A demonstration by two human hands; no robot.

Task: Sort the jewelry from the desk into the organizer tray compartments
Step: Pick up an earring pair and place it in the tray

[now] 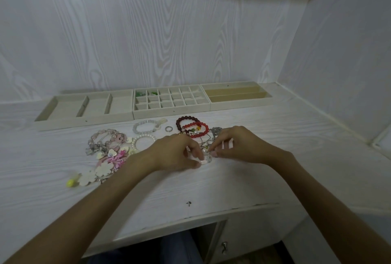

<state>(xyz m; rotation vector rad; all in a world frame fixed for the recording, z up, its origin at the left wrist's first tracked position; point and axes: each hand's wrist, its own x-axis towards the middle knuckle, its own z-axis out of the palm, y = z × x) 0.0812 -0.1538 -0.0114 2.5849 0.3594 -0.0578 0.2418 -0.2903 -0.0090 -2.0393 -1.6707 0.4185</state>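
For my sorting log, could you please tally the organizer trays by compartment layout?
Wide-compartment tray, left: 1
Small-grid tray, middle, green pieces in two back cells: 1
Long-slot tray, right: 1
Total: 3 trays

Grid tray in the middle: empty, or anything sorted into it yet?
Partly filled. The grid tray holds green pieces in two back-left cells; the other cells look empty.
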